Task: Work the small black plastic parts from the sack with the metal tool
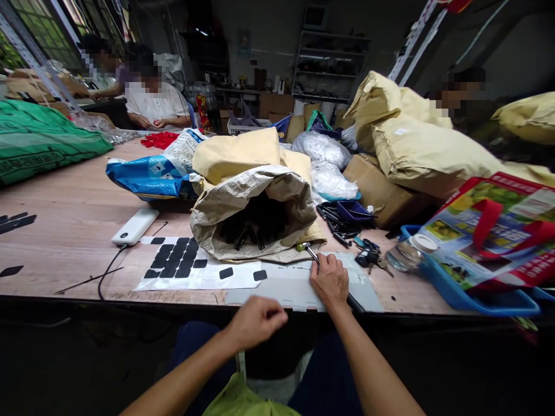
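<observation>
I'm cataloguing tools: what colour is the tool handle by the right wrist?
Tool handle: black, head view.

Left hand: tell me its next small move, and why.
Probably reach forward to the open sack: its mouth faces the wearer, black pieces show inside, and the left hand is free of it while the right hand holds the black-handled tool.
</observation>
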`<state>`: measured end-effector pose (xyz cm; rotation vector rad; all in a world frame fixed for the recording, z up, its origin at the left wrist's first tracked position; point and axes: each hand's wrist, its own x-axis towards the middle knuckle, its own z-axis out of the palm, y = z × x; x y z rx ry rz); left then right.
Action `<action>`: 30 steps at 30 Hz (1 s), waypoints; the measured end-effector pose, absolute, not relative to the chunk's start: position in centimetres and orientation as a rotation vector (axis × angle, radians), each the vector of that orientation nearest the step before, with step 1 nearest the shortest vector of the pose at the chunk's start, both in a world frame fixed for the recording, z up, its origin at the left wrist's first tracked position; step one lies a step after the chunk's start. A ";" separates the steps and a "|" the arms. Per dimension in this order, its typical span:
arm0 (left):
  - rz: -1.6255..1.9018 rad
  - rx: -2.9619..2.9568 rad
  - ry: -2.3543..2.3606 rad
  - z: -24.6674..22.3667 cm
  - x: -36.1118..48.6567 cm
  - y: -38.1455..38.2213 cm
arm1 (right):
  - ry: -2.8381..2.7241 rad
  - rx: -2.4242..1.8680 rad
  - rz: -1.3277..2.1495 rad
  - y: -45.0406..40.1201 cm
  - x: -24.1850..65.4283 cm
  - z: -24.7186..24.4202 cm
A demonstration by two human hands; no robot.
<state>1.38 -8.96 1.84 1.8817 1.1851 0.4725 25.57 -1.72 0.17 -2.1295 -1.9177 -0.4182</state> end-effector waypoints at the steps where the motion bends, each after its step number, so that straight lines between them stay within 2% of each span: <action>1: 0.621 1.899 1.299 3.3 0.6 -7.0 | -1.913 -2.130 -0.420 -1.7 25.6 0.2; 4: 0.849 1.927 1.908 5.6 -1.7 -1.0 | -1.906 -2.133 -0.410 -1.7 25.5 0.3; 6: 0.714 1.892 2.229 5.8 -2.9 2.1 | -1.903 -2.135 -0.399 -1.7 25.6 0.4; 9: 0.431 1.837 2.352 5.1 -3.6 4.3 | -1.900 -2.137 -0.396 -1.8 25.6 0.4; 17: 0.478 1.876 2.303 3.1 -4.2 3.0 | -1.904 -2.142 -0.369 -1.8 25.7 0.3; 20: 0.724 1.900 2.173 3.2 -4.1 1.9 | -1.912 -2.139 -0.366 -1.8 25.7 0.2; 23: 0.923 2.006 1.775 3.1 -2.8 0.1 | -1.909 -2.143 -0.374 -1.8 25.7 0.3; 26: 0.810 2.135 1.376 2.7 -0.8 -1.5 | -1.911 -2.141 -0.371 -1.8 25.6 0.4; 30: 0.692 2.177 1.301 1.9 0.4 -1.9 | -1.909 -2.141 -0.368 -1.8 25.5 0.6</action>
